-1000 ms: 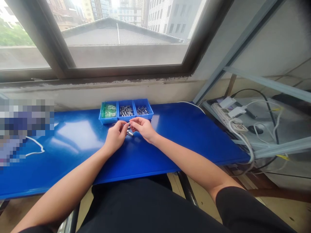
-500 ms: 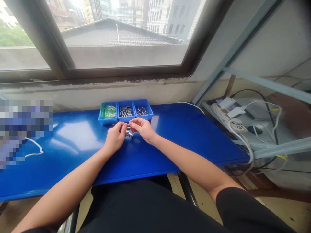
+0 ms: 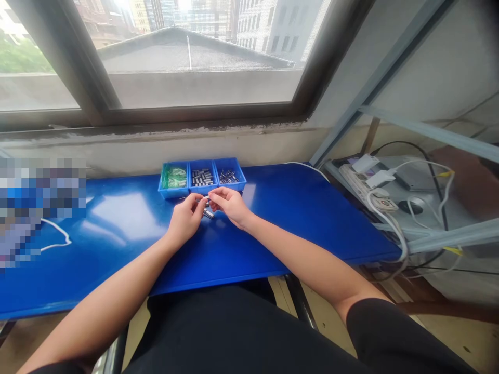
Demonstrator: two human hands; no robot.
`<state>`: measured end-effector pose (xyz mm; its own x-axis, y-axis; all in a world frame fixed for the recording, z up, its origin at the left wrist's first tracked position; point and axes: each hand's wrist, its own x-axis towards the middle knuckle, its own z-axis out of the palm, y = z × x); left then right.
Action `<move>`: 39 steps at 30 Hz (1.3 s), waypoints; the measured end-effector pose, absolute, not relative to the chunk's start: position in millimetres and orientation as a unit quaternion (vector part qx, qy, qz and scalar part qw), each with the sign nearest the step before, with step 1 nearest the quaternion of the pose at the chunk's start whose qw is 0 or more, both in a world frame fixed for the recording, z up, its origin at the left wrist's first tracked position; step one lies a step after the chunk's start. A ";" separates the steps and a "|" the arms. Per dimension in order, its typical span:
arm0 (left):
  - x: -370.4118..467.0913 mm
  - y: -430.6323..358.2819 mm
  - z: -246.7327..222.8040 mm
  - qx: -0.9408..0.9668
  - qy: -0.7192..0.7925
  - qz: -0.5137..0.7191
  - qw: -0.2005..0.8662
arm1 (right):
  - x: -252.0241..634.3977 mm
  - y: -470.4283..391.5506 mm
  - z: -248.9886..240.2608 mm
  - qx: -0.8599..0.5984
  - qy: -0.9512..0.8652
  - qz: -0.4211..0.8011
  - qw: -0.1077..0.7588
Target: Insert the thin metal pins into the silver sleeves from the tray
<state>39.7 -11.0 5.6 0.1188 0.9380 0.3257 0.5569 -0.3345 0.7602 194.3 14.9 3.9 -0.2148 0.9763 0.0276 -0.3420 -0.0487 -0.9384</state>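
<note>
My left hand (image 3: 187, 213) and my right hand (image 3: 231, 207) meet at the fingertips over the blue table (image 3: 249, 254). Both are closed in a pinch around a small pale piece between them, too small to make out and partly covered by the fingers. Just below the fingertips lie a few shiny metal cylinders (image 3: 209, 213), partly hidden by my left hand. Beyond the hands stand three joined blue bins. The left bin (image 3: 171, 194) has a green bag with pale pieces, the middle one short metal cylinders (image 3: 202, 177), the right one thin metal pins (image 3: 228, 177).
A white cable (image 3: 56, 234) lies on the table at the left, beside a blurred-out area. To the right, a metal rack holds a power strip (image 3: 364, 187) with white plugs and several cables. The window (image 3: 202, 88) and wall rise behind the bins.
My hands stay nearly in place at the same pinch, with only slight finger movement. The view has shifted very slightly.
</note>
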 end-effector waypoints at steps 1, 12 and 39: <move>39.5 -11.0 5.8 0.711 0.526 0.403 0.234 | 194.3 14.8 3.9 -0.350 -0.455 0.633 0.520; 39.0 -10.0 7.6 0.719 0.522 0.403 0.218 | 194.1 12.4 5.9 -0.347 -0.464 0.633 0.514; 40.1 -11.3 6.2 0.709 0.527 0.404 0.235 | 194.3 11.5 6.2 -0.354 -0.470 0.627 0.511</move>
